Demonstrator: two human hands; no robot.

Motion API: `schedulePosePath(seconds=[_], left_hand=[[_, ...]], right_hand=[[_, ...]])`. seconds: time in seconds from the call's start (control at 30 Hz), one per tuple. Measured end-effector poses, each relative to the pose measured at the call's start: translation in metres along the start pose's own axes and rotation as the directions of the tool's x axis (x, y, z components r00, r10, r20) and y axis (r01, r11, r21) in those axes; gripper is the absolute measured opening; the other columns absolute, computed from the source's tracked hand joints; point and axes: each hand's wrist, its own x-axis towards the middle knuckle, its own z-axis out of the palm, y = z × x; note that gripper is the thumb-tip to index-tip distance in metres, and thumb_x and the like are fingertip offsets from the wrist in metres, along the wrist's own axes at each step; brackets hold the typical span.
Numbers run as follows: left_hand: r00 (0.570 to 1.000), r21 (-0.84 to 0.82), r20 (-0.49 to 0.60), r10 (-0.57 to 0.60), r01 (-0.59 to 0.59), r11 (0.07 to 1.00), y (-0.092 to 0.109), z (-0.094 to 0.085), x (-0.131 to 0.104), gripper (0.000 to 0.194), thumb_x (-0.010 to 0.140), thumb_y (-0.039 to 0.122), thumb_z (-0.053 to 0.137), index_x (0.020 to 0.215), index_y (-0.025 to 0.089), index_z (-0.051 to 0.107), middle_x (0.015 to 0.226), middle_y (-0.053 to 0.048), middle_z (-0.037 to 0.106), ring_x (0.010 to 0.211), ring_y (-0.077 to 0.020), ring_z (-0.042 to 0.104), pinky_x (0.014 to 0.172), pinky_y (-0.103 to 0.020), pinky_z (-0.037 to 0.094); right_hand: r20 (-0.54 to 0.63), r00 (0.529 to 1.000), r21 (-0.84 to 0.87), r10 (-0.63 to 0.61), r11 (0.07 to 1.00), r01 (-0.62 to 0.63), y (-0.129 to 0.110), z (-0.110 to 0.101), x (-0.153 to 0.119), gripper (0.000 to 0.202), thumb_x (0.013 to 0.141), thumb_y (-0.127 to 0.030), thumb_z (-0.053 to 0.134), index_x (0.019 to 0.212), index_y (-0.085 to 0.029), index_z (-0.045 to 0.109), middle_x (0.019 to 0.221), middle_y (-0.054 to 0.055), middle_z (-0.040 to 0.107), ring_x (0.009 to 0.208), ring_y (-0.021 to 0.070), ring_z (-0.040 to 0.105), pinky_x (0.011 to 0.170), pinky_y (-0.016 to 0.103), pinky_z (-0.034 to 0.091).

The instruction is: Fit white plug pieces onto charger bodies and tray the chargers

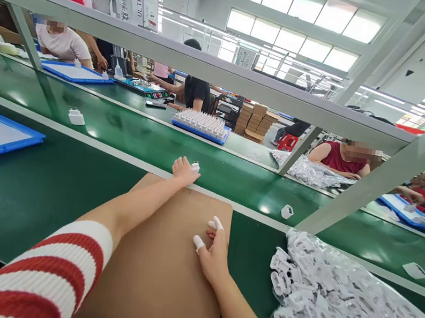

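Observation:
My left hand (pixel 183 171) reaches out over the near edge of the green conveyor belt. Between its thumb and fingers is a small white plug charger (pixel 195 167), prongs pointing up. Over the brown cardboard sheet (pixel 168 249), my right hand (pixel 215 251) is open and holds nothing. White finger cots cover its thumb and at least one fingertip, with a gap between them. To its right lies a clear plastic bag (pixel 346 306) full of white plastic casing parts.
On the belt (pixel 232 184) sit another plug charger (pixel 76 116), a white casing (pixel 287 211) and a flat white part (pixel 415 270). A blue-rimmed tray (pixel 32 138) lies left. A slanting metal post (pixel 373 169) rises at right. Co-workers sit across the belt.

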Motion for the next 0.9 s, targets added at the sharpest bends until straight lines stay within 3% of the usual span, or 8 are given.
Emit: schedulePosePath(seconds=[0.07, 0.17, 0.23, 0.3, 0.37, 0.53, 0.77, 0.9], left_hand=[[0.996, -0.012, -0.038, 0.075, -0.076, 0.997, -0.001, -0.003, -0.026, 0.067, 0.085, 0.029, 0.074, 0.144, 0.01, 0.046, 0.159, -0.024, 0.037, 0.156, -0.0378, 0.017, 0.128, -0.051, 0.018], [0.944, -0.163, 0.1, 0.315, -0.297, 0.941, -0.011, -0.004, -0.085, 0.053, 0.092, 0.034, 0.067, 0.141, 0.019, 0.052, 0.152, -0.014, 0.05, 0.145, -0.0271, 0.042, 0.125, -0.042, 0.032], [0.799, -0.437, 0.229, 0.556, -0.426, 0.793, -0.021, -0.002, -0.125, 0.039, 0.096, 0.039, 0.064, 0.131, 0.022, 0.063, 0.143, -0.011, 0.057, 0.136, -0.0252, 0.052, 0.12, -0.042, 0.041], [0.649, -0.623, 0.237, 0.723, -0.469, 0.626, -0.03, 0.002, -0.155, 0.033, 0.096, 0.038, 0.064, 0.124, 0.022, 0.067, 0.138, -0.012, 0.06, 0.132, -0.0253, 0.055, 0.117, -0.042, 0.044], [0.575, -0.678, 0.205, 0.792, -0.501, 0.538, -0.036, 0.004, -0.169, 0.031, 0.094, 0.033, 0.066, 0.123, 0.022, 0.068, 0.134, -0.013, 0.062, 0.131, -0.0259, 0.055, 0.115, -0.043, 0.046], [0.536, -0.656, 0.209, 0.818, -0.543, 0.524, -0.042, 0.006, -0.162, 0.023, 0.094, 0.031, 0.067, 0.115, 0.022, 0.07, 0.111, -0.011, 0.07, 0.11, -0.0248, 0.063, 0.1, -0.041, 0.052], [0.507, -0.657, 0.327, 0.798, -0.486, 0.577, -0.048, 0.013, -0.157, 0.018, 0.087, 0.016, 0.062, 0.103, 0.019, 0.07, 0.109, -0.009, 0.073, 0.104, -0.0245, 0.066, 0.095, -0.039, 0.052], [0.511, -0.671, 0.367, 0.777, -0.433, 0.602, -0.047, 0.014, -0.154, 0.018, 0.085, 0.015, 0.061, 0.1, 0.019, 0.071, 0.106, -0.008, 0.073, 0.103, -0.0231, 0.066, 0.095, -0.037, 0.052]], right_hand=[[0.006, 1.0, 0.016, 0.013, 1.0, -0.013, -0.003, -0.002, -0.001, 0.073, 0.085, -0.034, 0.069, 0.152, -0.024, 0.043, 0.136, 0.013, 0.063, 0.112, 0.0279, 0.066, 0.103, 0.051, 0.054], [0.033, 0.999, 0.028, 0.012, 1.0, -0.013, -0.008, -0.006, -0.002, 0.063, 0.088, -0.035, 0.066, 0.148, -0.025, 0.048, 0.131, 0.011, 0.063, 0.109, 0.0262, 0.066, 0.099, 0.048, 0.057], [0.073, 0.997, 0.009, -0.037, 0.999, 0.037, -0.009, -0.008, -0.002, 0.051, 0.088, -0.031, 0.064, 0.138, -0.027, 0.058, 0.126, 0.01, 0.063, 0.11, 0.0259, 0.065, 0.098, 0.046, 0.057], [0.111, 0.989, -0.018, -0.101, 0.994, 0.104, -0.008, -0.009, -0.003, 0.039, 0.085, -0.023, 0.063, 0.123, -0.026, 0.069, 0.12, 0.009, 0.063, 0.108, 0.026, 0.065, 0.093, 0.044, 0.058], [0.113, 0.984, -0.048, -0.139, 0.988, 0.145, -0.006, -0.008, -0.004, 0.032, 0.079, -0.017, 0.063, 0.108, -0.024, 0.075, 0.12, 0.01, 0.063, 0.108, 0.027, 0.065, 0.089, 0.043, 0.06], [0.104, 0.987, -0.165, -0.123, 0.976, 0.139, -0.005, -0.005, -0.007, 0.036, 0.075, -0.014, 0.065, 0.106, -0.028, 0.079, 0.153, 0.011, 0.048, 0.125, 0.0332, 0.061, 0.094, 0.05, 0.059], [0.189, 0.973, -0.228, -0.131, 0.958, 0.174, -0.015, -0.01, -0.006, 0.048, 0.074, -0.011, 0.065, 0.113, -0.036, 0.079, 0.152, 0.008, 0.053, 0.13, 0.0345, 0.06, 0.103, 0.056, 0.056], [0.16, 0.979, -0.134, -0.128, 0.98, 0.15, -0.013, -0.011, -0.007, 0.048, 0.076, -0.013, 0.065, 0.116, -0.036, 0.077, 0.15, 0.007, 0.055, 0.13, 0.0324, 0.06, 0.106, 0.054, 0.055]])
